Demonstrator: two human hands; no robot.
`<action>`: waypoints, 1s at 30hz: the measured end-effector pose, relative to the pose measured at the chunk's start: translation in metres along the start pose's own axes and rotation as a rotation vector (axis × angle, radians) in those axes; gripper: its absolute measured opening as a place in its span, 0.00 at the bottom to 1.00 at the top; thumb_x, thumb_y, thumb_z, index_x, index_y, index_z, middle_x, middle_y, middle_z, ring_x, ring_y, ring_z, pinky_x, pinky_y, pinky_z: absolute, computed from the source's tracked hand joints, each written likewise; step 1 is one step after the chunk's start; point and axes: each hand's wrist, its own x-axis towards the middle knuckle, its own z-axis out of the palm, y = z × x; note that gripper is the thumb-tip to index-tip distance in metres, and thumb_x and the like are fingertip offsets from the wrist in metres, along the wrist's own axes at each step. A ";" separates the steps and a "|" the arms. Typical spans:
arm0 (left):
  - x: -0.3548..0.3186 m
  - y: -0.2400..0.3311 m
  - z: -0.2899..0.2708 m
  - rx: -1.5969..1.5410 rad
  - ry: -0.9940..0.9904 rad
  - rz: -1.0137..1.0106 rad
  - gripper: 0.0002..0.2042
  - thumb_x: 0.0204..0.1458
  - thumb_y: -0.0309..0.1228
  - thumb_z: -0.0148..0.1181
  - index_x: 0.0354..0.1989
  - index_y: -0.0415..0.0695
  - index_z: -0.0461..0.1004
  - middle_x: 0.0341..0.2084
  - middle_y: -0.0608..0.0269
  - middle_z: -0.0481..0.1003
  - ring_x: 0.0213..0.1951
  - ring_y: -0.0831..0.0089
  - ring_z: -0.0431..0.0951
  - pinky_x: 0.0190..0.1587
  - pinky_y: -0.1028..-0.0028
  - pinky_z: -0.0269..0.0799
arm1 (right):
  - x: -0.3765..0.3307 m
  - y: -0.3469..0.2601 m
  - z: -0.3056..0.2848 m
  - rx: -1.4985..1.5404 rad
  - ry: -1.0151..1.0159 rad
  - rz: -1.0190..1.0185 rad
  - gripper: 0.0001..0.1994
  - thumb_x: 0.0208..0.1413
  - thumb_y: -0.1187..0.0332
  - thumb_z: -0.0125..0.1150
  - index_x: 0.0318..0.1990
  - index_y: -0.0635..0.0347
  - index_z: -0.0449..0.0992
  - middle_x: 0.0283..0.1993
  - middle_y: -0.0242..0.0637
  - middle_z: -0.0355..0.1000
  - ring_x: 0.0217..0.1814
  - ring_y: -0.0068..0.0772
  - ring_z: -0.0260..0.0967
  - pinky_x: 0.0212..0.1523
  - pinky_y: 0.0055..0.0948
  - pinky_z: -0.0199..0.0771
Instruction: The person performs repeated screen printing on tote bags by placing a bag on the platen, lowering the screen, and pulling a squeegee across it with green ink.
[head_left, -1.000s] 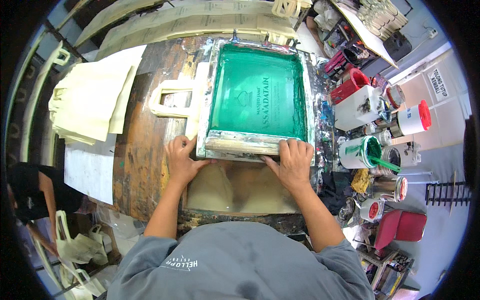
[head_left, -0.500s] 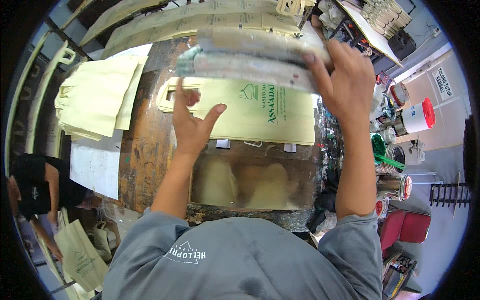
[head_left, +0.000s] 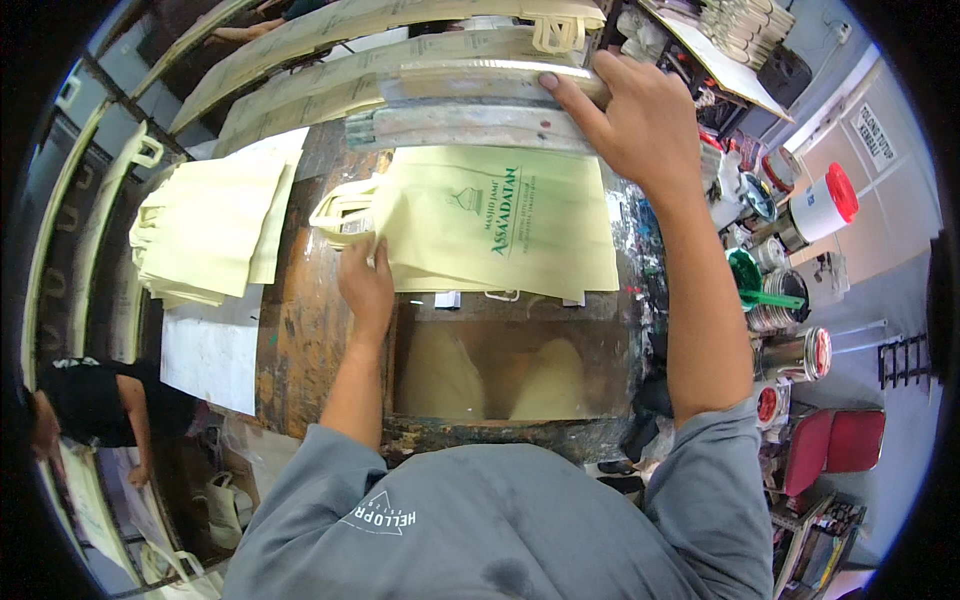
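My right hand (head_left: 650, 120) is closed round the right end of a raised screen-printing frame (head_left: 475, 125). The frame is tilted up at the far side of the table, its paint-stained edge towards me. Below it lies a pale yellow tote bag (head_left: 570, 245) with a green print, its handle (head_left: 330, 215) to the left. My left hand (head_left: 367, 288) pinches the bag's near left edge beside that handle; its fingertips are partly hidden. More bag fabric shows under the top one.
A stack of pale yellow bags (head_left: 205, 220) sits left on white sheets. Racks of bags (head_left: 300, 65) stand beyond the table. Paint tubs, including a green one (head_left: 745, 275), line the right side. A person in black (head_left: 100, 400) is at the left; another person's arm shows far back.
My left hand has come down from near the frame to the bag's edge. The bag's handle end has shifted. My right hand has moved the frame slightly left; the frame is steadier now.
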 end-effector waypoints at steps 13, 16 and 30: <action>0.180 -0.142 -0.244 -0.004 0.176 -0.339 0.31 0.64 0.45 0.70 0.60 0.25 0.76 0.38 0.55 0.84 0.36 0.75 0.80 0.40 0.74 0.77 | 0.020 0.002 -0.005 -0.002 -0.065 0.038 0.33 0.65 0.35 0.58 0.33 0.62 0.81 0.29 0.51 0.78 0.34 0.57 0.79 0.38 0.52 0.77; 0.175 -0.248 -0.330 0.133 0.234 -0.430 0.39 0.62 0.54 0.69 0.64 0.24 0.72 0.47 0.46 0.84 0.46 0.67 0.83 0.46 0.67 0.80 | 0.039 -0.002 -0.010 -0.021 -0.410 0.173 0.40 0.67 0.25 0.44 0.23 0.54 0.71 0.22 0.34 0.69 0.26 0.33 0.68 0.32 0.40 0.70; -0.080 0.167 0.063 0.095 -0.899 0.569 0.56 0.48 0.79 0.54 0.78 0.50 0.62 0.80 0.46 0.52 0.81 0.39 0.45 0.76 0.27 0.28 | 0.048 0.010 -0.003 -0.057 -0.460 0.196 0.41 0.69 0.24 0.39 0.31 0.56 0.76 0.23 0.29 0.69 0.29 0.22 0.69 0.24 0.25 0.65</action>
